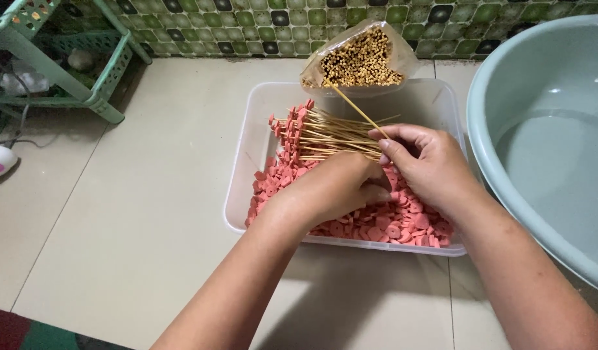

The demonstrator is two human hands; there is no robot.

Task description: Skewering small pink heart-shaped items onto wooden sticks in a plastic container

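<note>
Both hands are seen low over a clear plastic tub [242, 162] set on a pale tiled floor [137, 214]. A single bamboo skewer [358, 111] is pinched between the thumb and fingertips of the right hand [428, 170], its far end slanting up toward an open bag of skewers [360, 59] propped on the tub's back rim. The left hand [331, 188] is closed down among the pink sausage slices [402, 223] that cover the tub's bottom; what exactly is gripped inside it cannot be told. A bundle of loaded skewers [318, 133], slices threaded at their left ends, is laid across the tub just behind the hands. The skewer is judged light, stiff and thin, with a sharp tip, and is best held near its middle or blunt end, as it could snap if bent. The slices are judged soft, probably slick and easily split, so a light pinch at the rim would suit them. Open room is found to the left on the bare floor, whereas on the right a large pale green basin [506, 188] stands just beside the tub, close to the right forearm. A green plastic rack [104, 78] is kept well apart at the upper left, against the mosaic wall [247, 26].
</note>
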